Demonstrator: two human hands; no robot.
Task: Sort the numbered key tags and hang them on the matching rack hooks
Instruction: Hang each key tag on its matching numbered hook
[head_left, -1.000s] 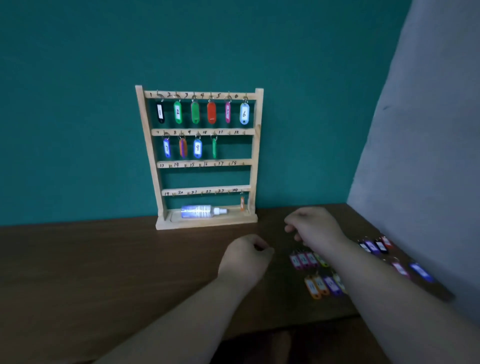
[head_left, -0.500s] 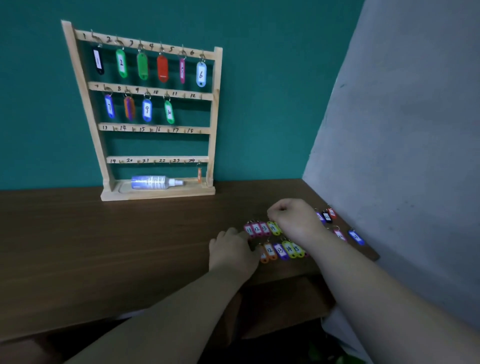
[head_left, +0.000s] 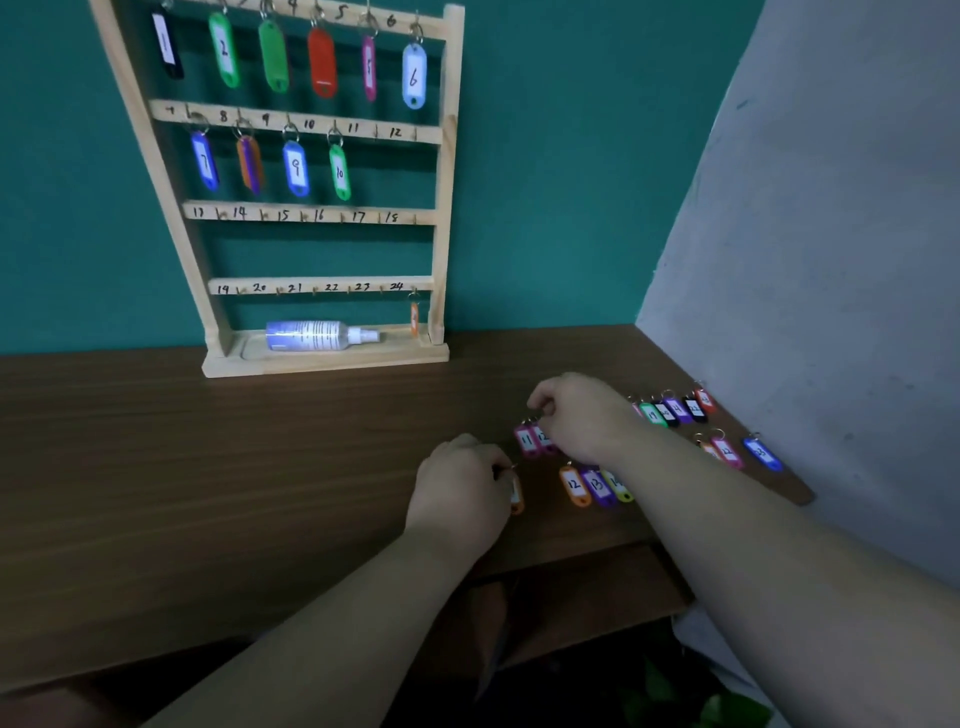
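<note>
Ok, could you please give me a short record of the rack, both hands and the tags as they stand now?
Rack: wooden, against the teal wall, hooks numbered 1 to 24
Hung tags: ten, on hooks 1 to 10
Hook 24: small orange tag
Bottle: lying in the rack's base
Left hand: holds an orange tag on the table
Right hand: pinches the ring of pink tag 11
Loose tags: tag 12 and others, out to a blue tag
</note>
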